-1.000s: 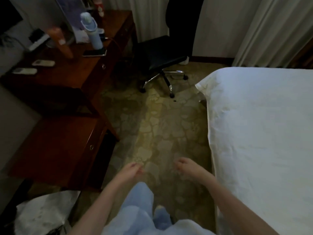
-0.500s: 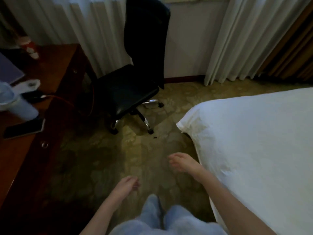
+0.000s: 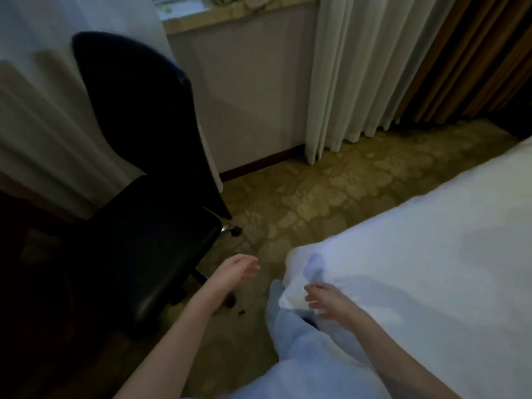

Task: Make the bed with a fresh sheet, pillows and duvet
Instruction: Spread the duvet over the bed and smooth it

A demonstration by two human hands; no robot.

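A bed covered in a smooth white sheet (image 3: 431,269) is seen at right, its near corner just beside the right hand (image 3: 325,298). That hand is held with fingers loosely spread at the corner; contact cannot be told through the blur. The left hand (image 3: 239,267) is held relaxed, grasping nothing, over patterned yellow-green carpet (image 3: 316,203). A black swivel office chair (image 3: 138,231) is noted at left.

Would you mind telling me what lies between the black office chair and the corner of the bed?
In the head view, only patterned carpet separates the chair from the bed corner, apart from the left hand.
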